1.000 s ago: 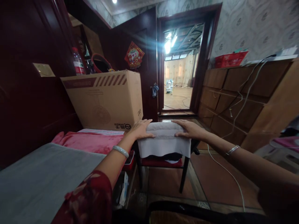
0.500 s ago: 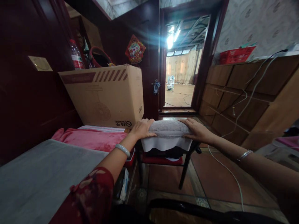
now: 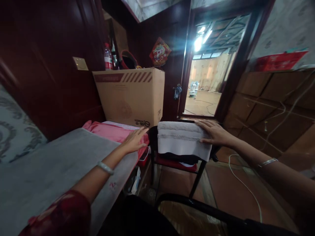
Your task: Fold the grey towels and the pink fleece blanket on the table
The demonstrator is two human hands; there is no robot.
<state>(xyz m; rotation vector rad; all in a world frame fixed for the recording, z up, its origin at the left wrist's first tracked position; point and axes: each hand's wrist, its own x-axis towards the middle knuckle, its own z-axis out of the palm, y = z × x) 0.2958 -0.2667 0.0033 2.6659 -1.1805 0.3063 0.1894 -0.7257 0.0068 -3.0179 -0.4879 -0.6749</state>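
A folded light-grey towel [image 3: 183, 139] with a fluffy upper band hangs over the back of a black metal chair [image 3: 194, 180]. At its right end, my right hand [image 3: 214, 132] keeps its fingers over the top edge and its thumb against the front. My left hand [image 3: 134, 141] is apart from the towel, left of the chair, fingers stretched and thumb spread, with nothing in it. Below that hand lie a pink blanket [image 3: 110, 131] and a grey bed cover [image 3: 73, 157]. Dark cloth [image 3: 179, 158] shows on the chair's red seat.
A large cardboard box [image 3: 130, 95] stands at the bed's far end, with a red-capped bottle [image 3: 108, 57] on it. An open doorway [image 3: 203, 82] lies beyond the chair. Wooden drawers [image 3: 256, 108] line the right, and a white cable [image 3: 248, 186] crosses the tiled floor. A black curved bar [image 3: 187, 200] is close in front.
My left hand has let go of the towel's left end and moved left, fingers now spread. My right hand stays at the right end. The view has turned left.
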